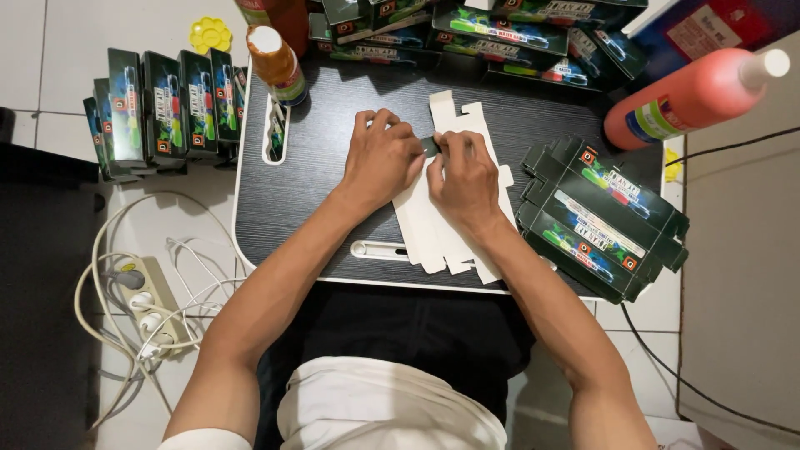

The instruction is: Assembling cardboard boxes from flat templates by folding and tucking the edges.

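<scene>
Both hands, the left hand (pixel 383 158) and the right hand (pixel 463 177), pinch a flap of a flat white box sheet (pixel 433 225) lying on the dark surface (pixel 308 167). Many folded boxes (pixel 162 112) already stand done beside it. A pile of flat boxes (pixel 602 218) still waits.

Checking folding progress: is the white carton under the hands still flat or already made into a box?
Mostly flat: the carton blank lies white side up, tabs spread, while both hands fold one dark flap.

Home floor, lap desk (pixel 333 192), power strip (pixel 150 304)
</scene>
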